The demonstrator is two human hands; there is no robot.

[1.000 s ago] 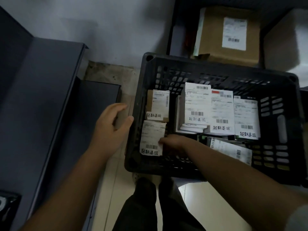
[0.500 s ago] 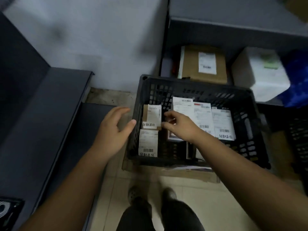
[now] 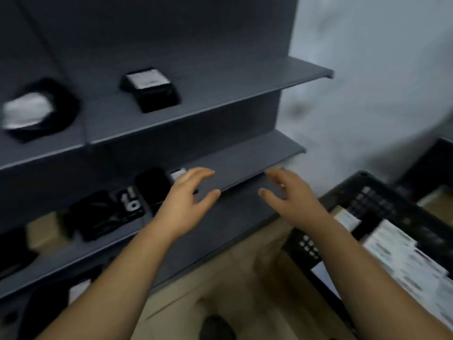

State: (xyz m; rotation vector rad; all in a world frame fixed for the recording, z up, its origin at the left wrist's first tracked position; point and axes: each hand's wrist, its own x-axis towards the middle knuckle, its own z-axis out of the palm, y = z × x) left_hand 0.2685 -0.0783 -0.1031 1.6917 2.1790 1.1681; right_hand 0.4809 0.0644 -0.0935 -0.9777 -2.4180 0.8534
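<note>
- Head view: your left hand (image 3: pixel 186 204) hovers over the front edge of the middle shelf (image 3: pixel 245 163), palm down. Its fingers (image 3: pixel 203 173) are spread, lightly bent, and hold nothing.
- Your right hand (image 3: pixel 291 200) hangs just beside it, near the same shelf's right end, with fingers spread and equally empty. Blur hides whether either hand touches the shelf edge.
- A black packet (image 3: pixel 153 187) with a white label lies on that shelf just behind your left hand. More black packets (image 3: pixel 98 212) sit further left along it.
- On the upper shelf (image 3: pixel 220 99) lie a black labelled parcel (image 3: pixel 149 90) and, to its left, a black bag (image 3: pixel 36 111) with a pale patch.
- Low on your right stands a black crate (image 3: pixel 382 200) holding white-labelled parcels (image 3: pixel 402 253), apart from both hands.
</note>
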